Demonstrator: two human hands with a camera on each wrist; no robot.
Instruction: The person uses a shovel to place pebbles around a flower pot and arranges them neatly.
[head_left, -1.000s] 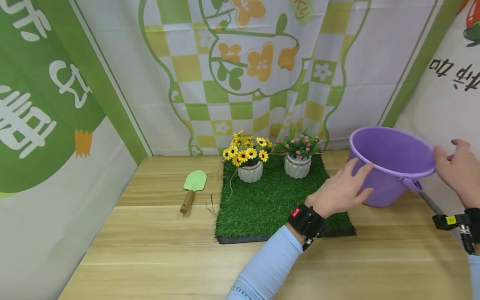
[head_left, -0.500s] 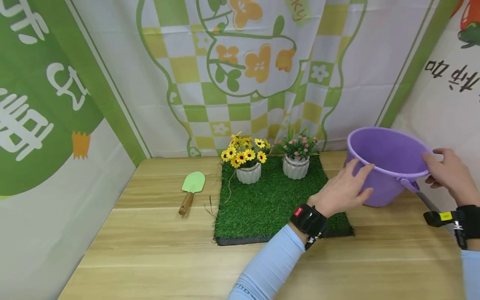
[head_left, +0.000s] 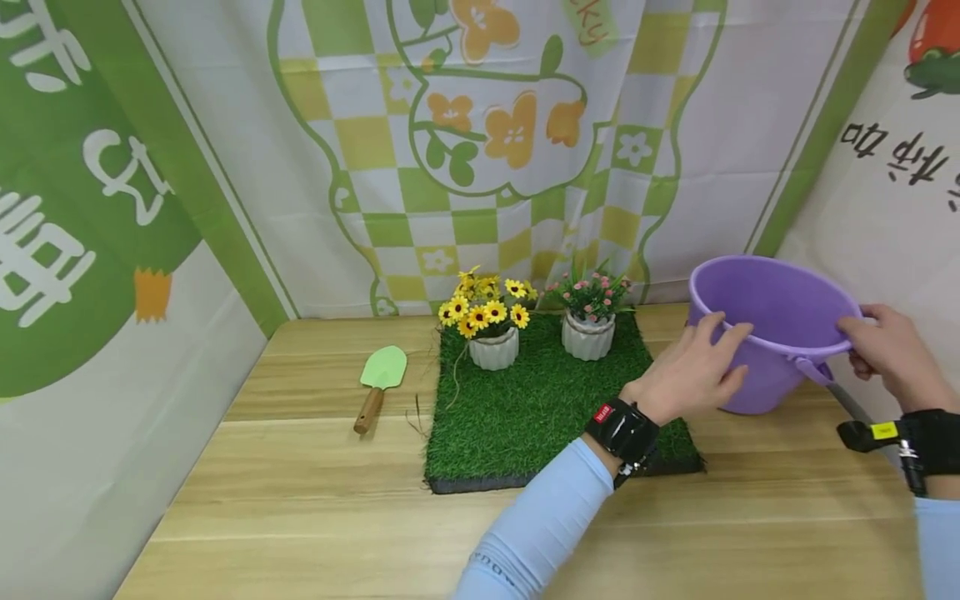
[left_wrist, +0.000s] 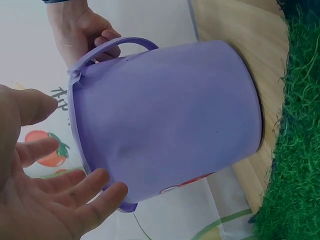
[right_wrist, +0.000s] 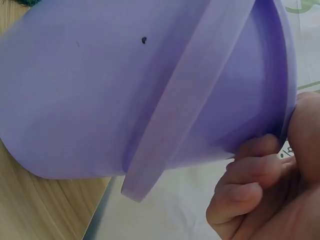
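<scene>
A purple bucket [head_left: 757,379] stands upright on the table's right side, its handle [right_wrist: 185,105] hanging down along the near side. My right hand [head_left: 892,350] pinches the right of the rim, thumb over the edge and fingers curled beneath it outside. On the other side my left hand [head_left: 690,367] reaches up with spread, relaxed fingers. Its fingertips [left_wrist: 115,192] are right at the rim in the left wrist view, and its thumb stays apart from the bucket wall.
Left of the bucket lies a turf mat [head_left: 525,425] bearing a pot of yellow flowers [head_left: 493,350] and a pot of pink flowers [head_left: 588,337]. A green trowel [head_left: 378,387] with a wooden handle lies farther left. Printed cloth [head_left: 510,208] hangs behind the table.
My right hand has moved left and its fingers have curled under the bucket's rim. The left hand stays at the other side of the rim. The head view has shifted slightly.
</scene>
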